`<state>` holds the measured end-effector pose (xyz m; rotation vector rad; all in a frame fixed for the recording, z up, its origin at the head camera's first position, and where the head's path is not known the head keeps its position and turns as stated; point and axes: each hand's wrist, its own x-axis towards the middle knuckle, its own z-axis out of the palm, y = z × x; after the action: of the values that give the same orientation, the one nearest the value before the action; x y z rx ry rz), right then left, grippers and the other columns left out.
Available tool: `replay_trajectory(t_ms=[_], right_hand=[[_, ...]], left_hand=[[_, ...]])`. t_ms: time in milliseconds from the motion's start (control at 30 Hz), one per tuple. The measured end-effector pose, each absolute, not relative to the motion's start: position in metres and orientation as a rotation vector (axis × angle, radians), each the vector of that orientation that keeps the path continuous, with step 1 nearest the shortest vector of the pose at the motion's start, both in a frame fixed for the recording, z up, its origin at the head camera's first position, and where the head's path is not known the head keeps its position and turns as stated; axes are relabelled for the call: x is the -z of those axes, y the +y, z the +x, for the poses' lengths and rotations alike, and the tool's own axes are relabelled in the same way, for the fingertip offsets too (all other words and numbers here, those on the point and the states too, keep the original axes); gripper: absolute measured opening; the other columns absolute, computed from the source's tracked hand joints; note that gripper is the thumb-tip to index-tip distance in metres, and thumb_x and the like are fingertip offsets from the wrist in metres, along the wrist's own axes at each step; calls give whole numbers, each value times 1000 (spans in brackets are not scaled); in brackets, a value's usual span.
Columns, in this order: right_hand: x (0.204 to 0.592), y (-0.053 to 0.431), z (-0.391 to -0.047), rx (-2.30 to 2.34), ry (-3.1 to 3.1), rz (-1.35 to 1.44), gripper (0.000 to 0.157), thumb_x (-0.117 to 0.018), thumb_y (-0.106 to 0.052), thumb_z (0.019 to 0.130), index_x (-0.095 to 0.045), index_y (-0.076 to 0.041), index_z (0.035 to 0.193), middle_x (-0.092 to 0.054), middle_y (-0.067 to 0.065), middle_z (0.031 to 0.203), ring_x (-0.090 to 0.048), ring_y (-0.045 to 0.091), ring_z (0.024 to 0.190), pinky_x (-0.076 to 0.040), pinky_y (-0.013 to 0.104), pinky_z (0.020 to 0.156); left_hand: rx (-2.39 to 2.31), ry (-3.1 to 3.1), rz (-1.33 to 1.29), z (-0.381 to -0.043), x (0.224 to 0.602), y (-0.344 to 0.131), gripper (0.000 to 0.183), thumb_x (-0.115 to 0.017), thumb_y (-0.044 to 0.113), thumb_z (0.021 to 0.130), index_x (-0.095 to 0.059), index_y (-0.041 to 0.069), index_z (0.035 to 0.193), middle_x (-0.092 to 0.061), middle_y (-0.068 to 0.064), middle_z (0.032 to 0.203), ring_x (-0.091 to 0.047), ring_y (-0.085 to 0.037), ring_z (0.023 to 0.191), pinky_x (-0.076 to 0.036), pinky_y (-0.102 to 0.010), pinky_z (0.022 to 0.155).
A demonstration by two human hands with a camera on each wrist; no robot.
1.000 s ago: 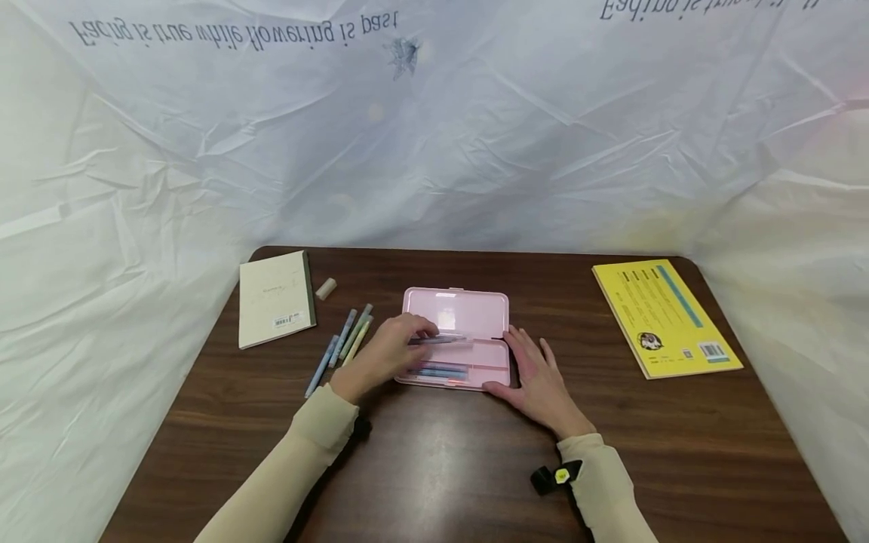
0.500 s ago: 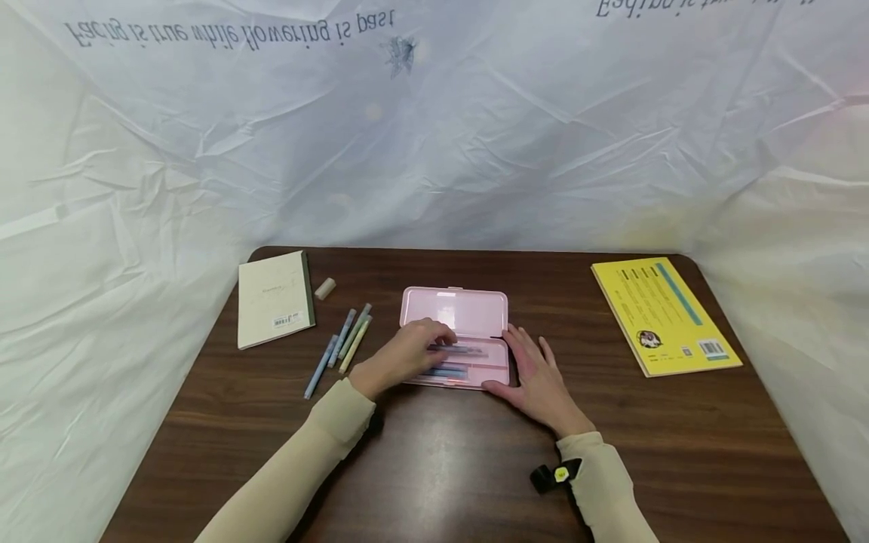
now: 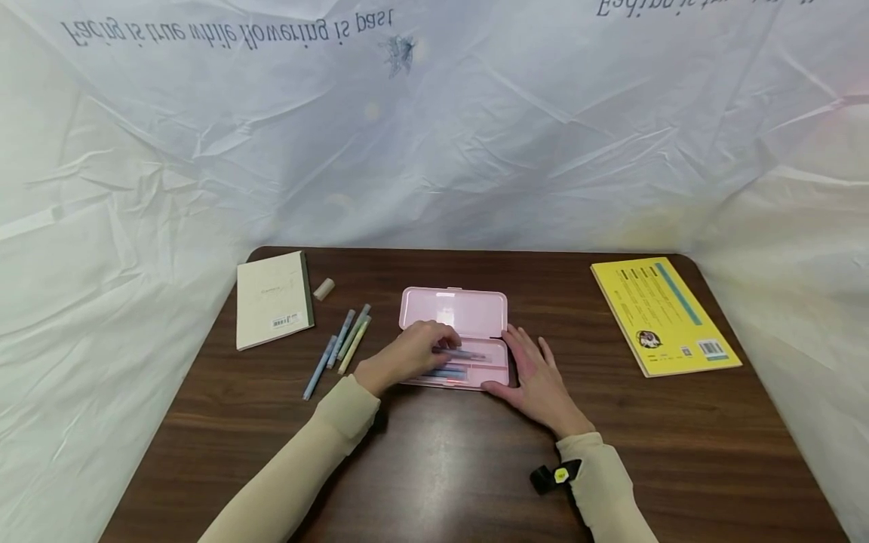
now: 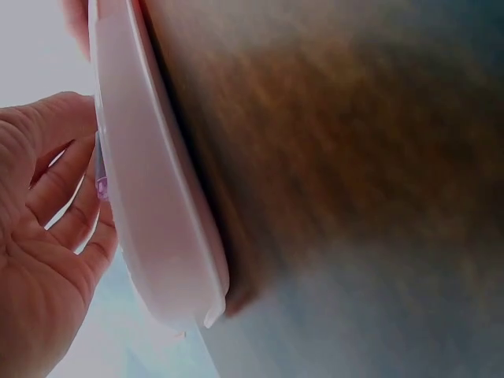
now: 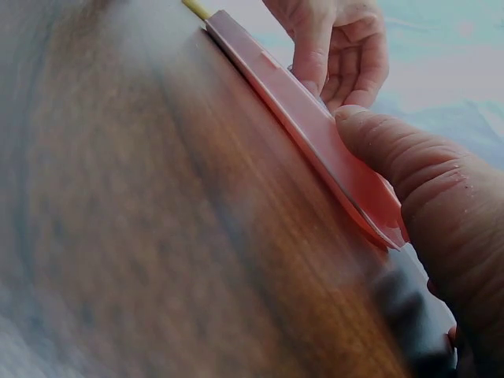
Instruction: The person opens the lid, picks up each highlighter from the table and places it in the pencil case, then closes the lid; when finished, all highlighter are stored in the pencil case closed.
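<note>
A pink pencil case [image 3: 453, 312] lies with its lid folded back on the table. My left hand [image 3: 410, 353] reaches over its left part and pinches a slim pen [image 3: 470, 354] at the rear compartment. In the left wrist view, a purplish clear end of the pen [image 4: 101, 187] shows beside the fingers, behind the case wall [image 4: 153, 173]. Several blue pens [image 3: 448, 372] lie in the front compartment, partly hidden by that hand. My right hand [image 3: 539, 385] rests against the case's right side, fingers extended, thumb touching the front corner; the right wrist view shows this thumb [image 5: 394, 146] on the rim.
Several blue, green and yellow markers [image 3: 345, 339] lie left of the case. Behind them are a small beige cylinder [image 3: 324, 289] and a cream notebook [image 3: 274, 300]. A yellow book [image 3: 665, 317] lies at the right on the brown table [image 3: 434, 467]. White sheeting hangs behind.
My left hand has moved right and slightly nearer with the pen, which has come lower over the rear compartment. The right hand has kept its place on the case.
</note>
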<state>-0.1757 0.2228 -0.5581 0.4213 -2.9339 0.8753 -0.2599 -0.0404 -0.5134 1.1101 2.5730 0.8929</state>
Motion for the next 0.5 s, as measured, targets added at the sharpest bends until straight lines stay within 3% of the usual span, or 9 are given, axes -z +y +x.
replay_trajectory(t_ms=[500], right_hand=[[559, 224, -177, -878, -2932, 427, 100, -78, -60, 87, -37, -7, 161, -32, 18, 170, -25, 37, 159, -7, 62, 126]], left_hand=[[-1234, 2599, 808, -252, 504, -72, 22, -77, 11, 96, -76, 10, 118, -75, 0, 110, -67, -17, 99, -58, -41, 94]])
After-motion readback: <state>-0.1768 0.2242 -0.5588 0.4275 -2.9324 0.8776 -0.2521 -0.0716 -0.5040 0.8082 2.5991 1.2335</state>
